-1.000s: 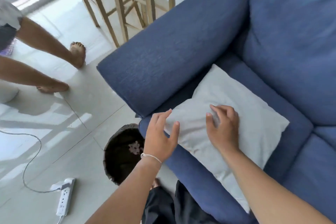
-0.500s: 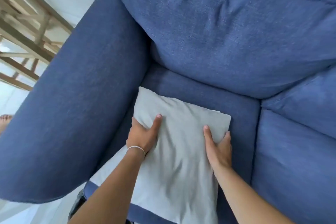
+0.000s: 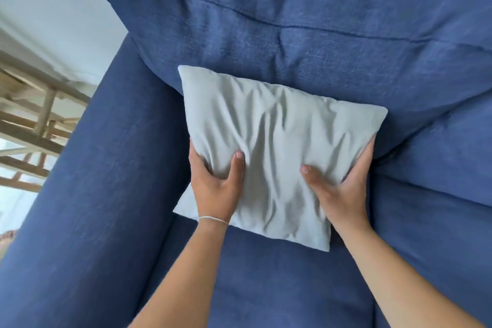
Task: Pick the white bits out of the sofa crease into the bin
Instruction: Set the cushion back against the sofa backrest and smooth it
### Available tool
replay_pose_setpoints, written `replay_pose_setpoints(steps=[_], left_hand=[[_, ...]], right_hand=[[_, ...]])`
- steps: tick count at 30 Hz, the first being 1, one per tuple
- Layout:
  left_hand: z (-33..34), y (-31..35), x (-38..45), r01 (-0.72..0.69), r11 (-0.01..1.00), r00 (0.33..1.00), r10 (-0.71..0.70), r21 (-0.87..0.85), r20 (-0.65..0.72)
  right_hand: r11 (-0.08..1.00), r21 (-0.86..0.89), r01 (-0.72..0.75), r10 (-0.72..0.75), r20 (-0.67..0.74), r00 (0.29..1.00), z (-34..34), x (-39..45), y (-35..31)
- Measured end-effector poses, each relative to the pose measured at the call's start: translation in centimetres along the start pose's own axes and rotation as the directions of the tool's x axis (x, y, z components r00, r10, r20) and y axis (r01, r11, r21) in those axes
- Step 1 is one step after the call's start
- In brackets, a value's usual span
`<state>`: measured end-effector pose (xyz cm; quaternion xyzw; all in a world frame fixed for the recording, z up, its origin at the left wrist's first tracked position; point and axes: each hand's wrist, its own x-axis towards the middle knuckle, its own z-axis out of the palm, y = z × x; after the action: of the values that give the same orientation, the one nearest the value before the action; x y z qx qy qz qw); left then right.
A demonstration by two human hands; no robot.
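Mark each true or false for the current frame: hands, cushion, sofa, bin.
1. Both hands grip the pale grey square fabric cushion. True: left hand and right hand hold its lower sides.
2. The cushion leans against the blue fabric sofa backrest. True.
3. The bin is in view beside the sofa. False: no bin shows now.
4. The thin white bracelet is on the right wrist. False: it is on the left.
5. White bits are visible in the crease. False: none can be seen.

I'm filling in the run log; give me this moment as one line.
left hand: grips pillow | right hand: grips pillow | pillow: against sofa back | white bits, bin: unseen
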<state>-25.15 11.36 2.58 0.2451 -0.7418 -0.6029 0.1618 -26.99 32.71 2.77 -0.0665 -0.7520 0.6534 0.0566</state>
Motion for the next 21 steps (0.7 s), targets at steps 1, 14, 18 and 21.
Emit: replay_pose_setpoints(steps=[1, 14, 18, 21], left_hand=[[0.3, 0.0, 0.3, 0.013, 1.0, 1.0, -0.013, -0.003, 0.018], [-3.3, -0.9, 0.5, -0.174, 0.881, 0.948, 0.029, 0.44, 0.318], [-2.9, -0.1, 0.7, -0.694, 0.415, 0.713, 0.278, 0.588, 0.644], [-1.7, 0.2, 2.5, -0.803, 0.137, 0.596, 0.179, 0.58, 0.783]], right_hand=[[1.0, -0.02, -0.005, 0.005, -0.004, 1.0, 0.0, 0.0, -0.1], [0.754, -0.644, 0.128, -0.242, -0.091, 0.966, -2.0, 0.2, -0.1], [0.365, -0.813, 0.454, -0.342, 0.337, 0.877, -0.2, -0.1, -1.5], [0.175, -0.791, 0.586, -0.225, 0.548, 0.806, 1.0, 1.1, -1.9]])
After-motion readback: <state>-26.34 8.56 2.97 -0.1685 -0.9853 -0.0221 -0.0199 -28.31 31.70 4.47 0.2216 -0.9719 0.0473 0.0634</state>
